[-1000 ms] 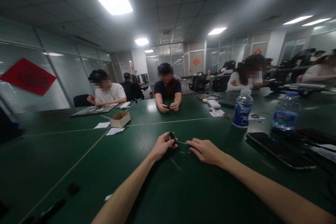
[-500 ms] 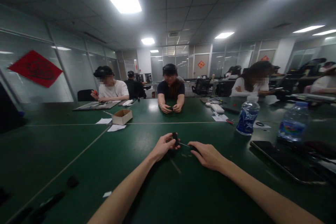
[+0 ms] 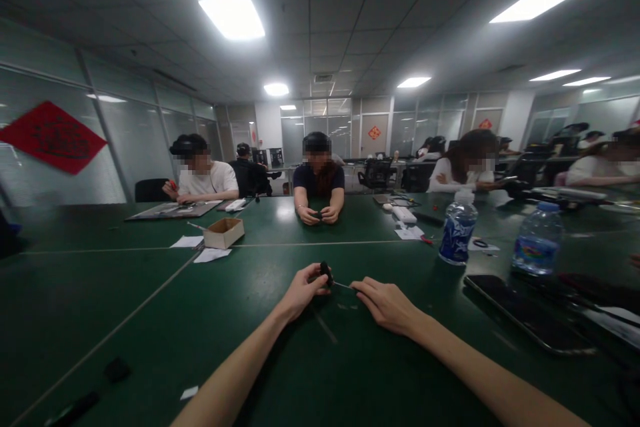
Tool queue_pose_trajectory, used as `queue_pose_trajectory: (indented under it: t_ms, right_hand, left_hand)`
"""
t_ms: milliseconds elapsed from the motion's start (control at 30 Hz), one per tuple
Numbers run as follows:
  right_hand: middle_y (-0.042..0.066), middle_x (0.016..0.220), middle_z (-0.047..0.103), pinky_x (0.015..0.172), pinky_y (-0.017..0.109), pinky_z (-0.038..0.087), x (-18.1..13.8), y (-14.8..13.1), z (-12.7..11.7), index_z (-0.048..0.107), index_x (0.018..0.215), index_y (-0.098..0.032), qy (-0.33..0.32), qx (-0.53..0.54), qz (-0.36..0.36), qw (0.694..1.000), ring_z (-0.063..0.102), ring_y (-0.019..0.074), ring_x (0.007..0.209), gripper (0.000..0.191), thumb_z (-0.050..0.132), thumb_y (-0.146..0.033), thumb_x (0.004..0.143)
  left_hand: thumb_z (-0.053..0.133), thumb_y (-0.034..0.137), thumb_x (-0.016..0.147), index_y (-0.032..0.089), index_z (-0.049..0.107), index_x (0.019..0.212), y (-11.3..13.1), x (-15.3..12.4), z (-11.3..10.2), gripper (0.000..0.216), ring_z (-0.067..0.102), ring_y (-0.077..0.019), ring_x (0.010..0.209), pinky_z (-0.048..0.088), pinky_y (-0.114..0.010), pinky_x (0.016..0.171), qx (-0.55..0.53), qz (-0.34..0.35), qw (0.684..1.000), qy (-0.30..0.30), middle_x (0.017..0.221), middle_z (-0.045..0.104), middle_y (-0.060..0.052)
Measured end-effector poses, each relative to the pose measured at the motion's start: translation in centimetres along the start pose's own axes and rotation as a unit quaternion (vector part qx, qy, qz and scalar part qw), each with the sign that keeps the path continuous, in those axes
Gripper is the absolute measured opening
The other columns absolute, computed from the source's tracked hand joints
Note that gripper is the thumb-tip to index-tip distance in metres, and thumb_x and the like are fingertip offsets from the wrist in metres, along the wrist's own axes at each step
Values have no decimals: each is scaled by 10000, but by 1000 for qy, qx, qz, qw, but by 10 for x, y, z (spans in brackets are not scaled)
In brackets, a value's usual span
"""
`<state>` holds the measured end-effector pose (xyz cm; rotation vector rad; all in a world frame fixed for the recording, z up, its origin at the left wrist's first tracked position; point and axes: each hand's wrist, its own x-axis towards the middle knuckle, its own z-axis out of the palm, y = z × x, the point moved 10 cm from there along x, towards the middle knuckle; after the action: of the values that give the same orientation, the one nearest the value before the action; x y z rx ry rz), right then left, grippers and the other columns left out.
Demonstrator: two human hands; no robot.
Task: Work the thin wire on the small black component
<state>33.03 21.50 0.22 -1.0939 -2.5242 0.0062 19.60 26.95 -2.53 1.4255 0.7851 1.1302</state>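
Note:
My left hand (image 3: 300,292) rests on the green table (image 3: 150,320) with its fingers closed around a small black part (image 3: 327,272). My right hand (image 3: 384,303) lies just to the right, fingers pinched on a thin metal tool (image 3: 344,285) whose tip points left at the black part. The two hands are a short gap apart, joined by the tool's shaft. What the black part is cannot be made out.
Two water bottles (image 3: 457,230) (image 3: 538,239) and a dark phone (image 3: 525,313) lie at the right. A small cardboard box (image 3: 224,232) and paper slips sit at the back left. Small black pieces (image 3: 117,369) lie near left. Several people sit across the table.
The view has shifted slightly; my hands keep the same grip and have barely moved on the table.

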Motion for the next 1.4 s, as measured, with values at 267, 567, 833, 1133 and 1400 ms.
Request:
queue_pose_trajectory:
  t_ms: [267,567,833,1133,1400]
  right_hand:
    - [62,957,585,681,265,454,0,4,5,515,1174,-187,0,15,-1,1000,573,147,764,328,295,-309,963]
    - [58,940,590,660,267,456,0,1,1,539,1151,-199,2,3,11,1000,580,154,749,305,345,-317,946]
    - [53,941,587,650,252,452,-1,3,2,536,1165,-202,-8,13,12,1000,568,137,745,322,324,-330,960]
    - [58,937,608,650,263,458,0,-1,1,540,1163,-194,-22,1,7,1000,581,148,747,322,320,-315,961]
    - [62,951,608,653,260,457,0,-5,1,546,1153,-184,-32,1,-5,999,584,156,762,301,399,-331,935]
  left_hand:
    - [708,416,706,138,603,1010,3,-2,3,424,569,-220,942,493,-299,750,4,-6,1000,-9,1018,607,-113]
    - [726,410,685,140,587,1071,2,-3,1,491,578,-228,957,477,-310,775,-7,-16,1000,2,1027,622,-125]
    - [721,409,686,144,587,1101,1,-3,4,510,570,-228,977,465,-314,805,9,-20,1000,-11,1046,626,-121]
    - [677,403,728,141,604,1055,11,-4,9,426,561,-216,943,448,-309,796,60,-4,998,-27,1007,621,-107]
    - [639,388,756,133,618,1004,14,-3,11,355,538,-189,849,430,-286,743,103,16,994,-36,940,600,-83]
